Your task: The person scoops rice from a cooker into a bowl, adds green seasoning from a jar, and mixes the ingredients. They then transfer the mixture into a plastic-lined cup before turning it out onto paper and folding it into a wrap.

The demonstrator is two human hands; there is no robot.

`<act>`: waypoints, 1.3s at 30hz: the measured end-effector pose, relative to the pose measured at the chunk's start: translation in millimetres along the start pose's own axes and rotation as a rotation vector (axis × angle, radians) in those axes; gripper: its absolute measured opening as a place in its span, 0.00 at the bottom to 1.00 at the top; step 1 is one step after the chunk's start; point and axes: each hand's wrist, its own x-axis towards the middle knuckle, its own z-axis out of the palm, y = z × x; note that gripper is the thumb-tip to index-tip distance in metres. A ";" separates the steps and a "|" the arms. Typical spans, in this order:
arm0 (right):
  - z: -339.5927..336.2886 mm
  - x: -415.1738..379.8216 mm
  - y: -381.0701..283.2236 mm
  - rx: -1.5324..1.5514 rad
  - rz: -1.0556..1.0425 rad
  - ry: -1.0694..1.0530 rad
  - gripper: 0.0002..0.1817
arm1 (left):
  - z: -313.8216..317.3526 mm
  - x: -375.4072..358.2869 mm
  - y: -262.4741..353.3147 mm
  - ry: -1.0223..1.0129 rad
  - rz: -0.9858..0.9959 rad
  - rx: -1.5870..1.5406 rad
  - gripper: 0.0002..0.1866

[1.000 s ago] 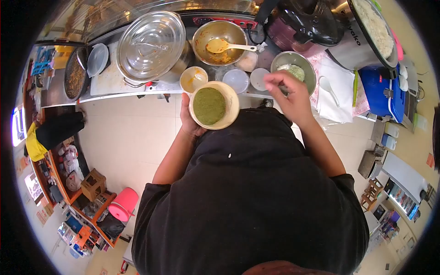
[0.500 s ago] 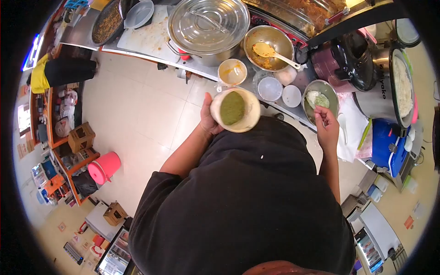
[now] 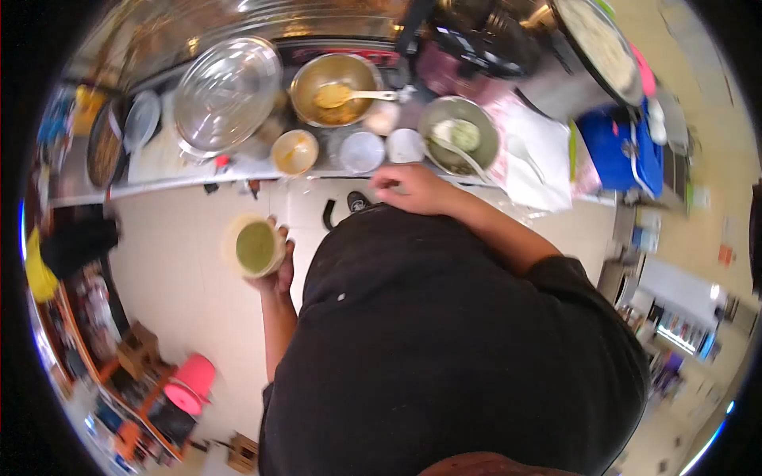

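A round, cream-coloured tub (image 3: 231,247) hangs in the left hand (image 3: 282,266), out over the tiled floor (image 3: 182,238) on the left and short of the counter (image 3: 167,181). Its mouth tilts up, showing a layer of dull, matte green powder (image 3: 255,246) that looks fairly smooth, with bare pale wall visible along the left side. The edges are softened by blur, and no writing can be made out on the tub. The left fingers wrap its right side and underside, closed around it.

The right hand (image 3: 413,189) is in front of the dark shirt (image 3: 476,317), near the counter's near edge, its fingers loosely bent with a gap towards the thumb; whether something tiny is pinched there cannot be told. Just beyond it stands a small white cup (image 3: 406,146). To the right, a steel bowl (image 3: 495,127) contains a white heap and a pale green heap, with a spoon (image 3: 468,161) leaning over its near rim.

On the far right, the side of the large steel cooker (image 3: 548,83) bears dark marks too smeared to read. A blue cooler box (image 3: 607,143) stands to its near right.
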 end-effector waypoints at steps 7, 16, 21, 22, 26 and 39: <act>-45.0 -48.9 0.5 -0.102 -0.034 0.309 0.14 | 16.1 -50.8 -36.6 0.178 -0.038 0.088 0.36; -109.2 -77.3 85.4 -0.564 0.506 0.170 0.20 | 32.7 -72.0 -101.8 0.213 -0.137 0.123 0.46; -128.1 -90.4 82.0 -0.590 0.434 0.170 0.16 | 69.4 -67.5 -136.5 0.430 -0.066 0.105 0.43; -130.3 -96.0 85.7 -0.592 0.421 0.164 0.15 | 71.2 -65.4 -141.9 0.443 -0.073 0.117 0.44; -123.6 -108.9 84.8 -0.631 0.394 0.133 0.12 | 74.0 -57.7 -156.1 -0.105 -0.066 0.034 0.49; -114.4 -114.9 102.2 -0.731 0.242 0.245 0.09 | 142.1 -8.2 -145.4 -0.136 0.006 0.476 0.52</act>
